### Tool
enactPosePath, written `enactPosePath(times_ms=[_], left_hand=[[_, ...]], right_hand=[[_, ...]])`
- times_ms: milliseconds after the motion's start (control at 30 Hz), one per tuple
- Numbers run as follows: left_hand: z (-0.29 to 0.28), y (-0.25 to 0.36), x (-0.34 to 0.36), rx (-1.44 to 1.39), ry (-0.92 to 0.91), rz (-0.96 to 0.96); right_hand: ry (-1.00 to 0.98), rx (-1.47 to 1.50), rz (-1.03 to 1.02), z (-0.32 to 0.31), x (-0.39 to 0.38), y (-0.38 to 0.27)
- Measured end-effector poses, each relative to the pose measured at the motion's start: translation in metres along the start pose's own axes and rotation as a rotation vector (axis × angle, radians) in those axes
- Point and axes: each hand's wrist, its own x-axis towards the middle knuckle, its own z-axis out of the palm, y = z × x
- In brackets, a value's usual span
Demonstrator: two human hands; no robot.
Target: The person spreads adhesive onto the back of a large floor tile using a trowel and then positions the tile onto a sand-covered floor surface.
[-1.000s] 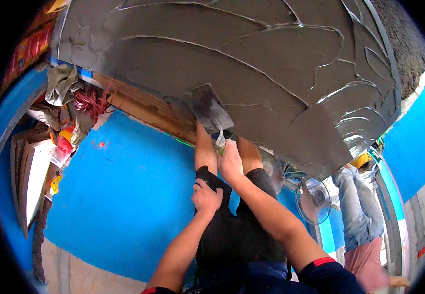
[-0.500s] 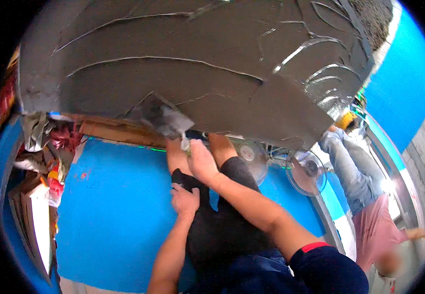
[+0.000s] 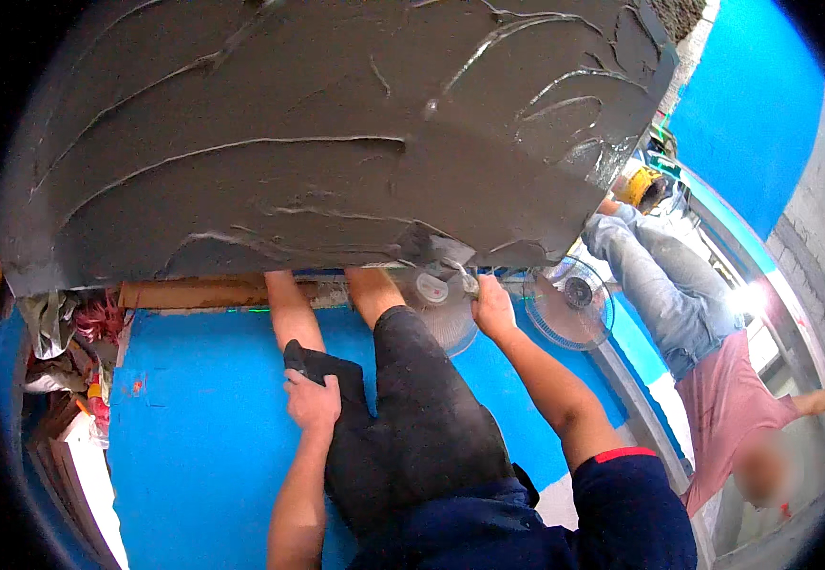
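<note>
My right hand (image 3: 493,304) is closed on the handle of a metal trowel (image 3: 436,245), whose flat blade is against the lower edge of a large dark board coated in wet grey mortar (image 3: 241,180). The coating has long curved ridges. Lower and to the left, my left hand (image 3: 313,399) is curled over the black shorts (image 3: 422,408) at my thigh, fingers gripping the cloth. My bare legs (image 3: 289,309) reach up to beneath the board's edge.
A co-worker in jeans (image 3: 650,275) and a pink shirt is to my right, beside two fans (image 3: 579,294) and a yellow bucket (image 3: 641,185). Blue sheeting (image 3: 203,427) covers the floor. Rags (image 3: 51,323) and cardboard (image 3: 61,475) lie at the left.
The view has shifted, so the board looks more level and further left. My right hand and the trowel have moved rightward along the board's edge, away from my left hand, which stays on my thigh.
</note>
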Motion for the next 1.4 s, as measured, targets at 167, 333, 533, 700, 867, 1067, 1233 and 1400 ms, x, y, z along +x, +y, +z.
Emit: enactPosePath(times_ms=[167,333,533,700,867,1067,1233,1400], left_hand=[[-0.004,0.004,-0.001,0.022,0.010,0.024],[-0.010,0.011,-0.002,0.107,-0.012,-0.004],[-0.015,0.014,-0.007,0.165,-0.011,0.006],[-0.017,0.026,-0.007,0.166,-0.019,0.014],[-0.015,0.019,-0.008,0.155,-0.020,-0.014],[-0.008,0.007,-0.004,0.112,0.006,0.022],[-0.012,0.006,-0.003,0.104,-0.009,0.011],[-0.015,0.009,-0.005,0.096,-0.022,-0.034]], right_hand=[[0.153,-0.057,0.250,0.024,-0.032,0.060],[0.159,0.308,0.792,0.045,-0.048,0.079],[0.157,1.156,1.170,0.069,-0.036,0.086],[0.036,1.336,0.832,0.080,-0.048,0.074],[-0.099,0.588,0.623,0.073,-0.054,0.036],[-0.118,0.125,0.361,0.064,-0.065,0.029],[-0.212,-0.126,0.190,0.033,-0.084,0.075],[-0.058,-0.095,0.091,-0.009,-0.049,0.049]])
